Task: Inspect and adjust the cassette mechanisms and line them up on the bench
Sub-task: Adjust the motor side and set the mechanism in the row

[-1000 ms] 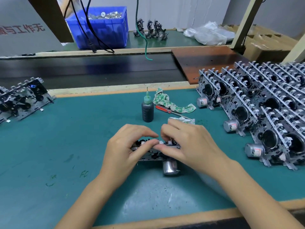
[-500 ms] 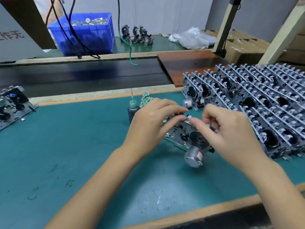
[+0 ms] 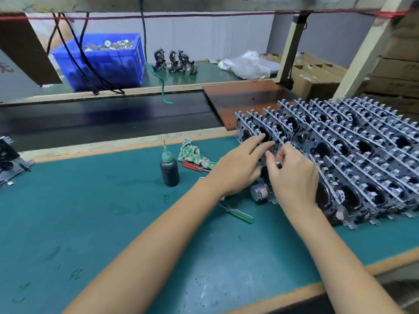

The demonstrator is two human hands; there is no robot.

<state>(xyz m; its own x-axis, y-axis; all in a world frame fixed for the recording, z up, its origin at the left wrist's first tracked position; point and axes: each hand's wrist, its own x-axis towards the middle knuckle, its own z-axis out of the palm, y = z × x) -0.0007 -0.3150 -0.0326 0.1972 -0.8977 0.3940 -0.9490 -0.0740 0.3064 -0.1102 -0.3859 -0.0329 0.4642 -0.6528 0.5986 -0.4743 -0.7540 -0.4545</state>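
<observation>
Both hands hold one cassette mechanism (image 3: 260,192) upright, its silver motor at the bottom, against the left end of the lined-up rows of mechanisms (image 3: 353,159) on the right of the green bench (image 3: 90,223). My left hand (image 3: 235,171) grips its left side, fingers reaching over the top edge. My right hand (image 3: 292,175) pinches the top edge with curled fingers. Most of the held mechanism is hidden behind my hands. Another mechanism (image 3: 9,162) lies at the bench's far left.
A dark oil bottle (image 3: 169,171), a patterned cloth (image 3: 192,155) and a red screwdriver (image 3: 195,167) sit left of my hands; a green screwdriver (image 3: 240,215) lies below them. Behind are a dark conveyor belt, a brown board (image 3: 244,98) and a blue parts bin (image 3: 102,62).
The mechanism was lifted from the bench in front of me and carried right and away to the left end of the rows. Both hands went with it.
</observation>
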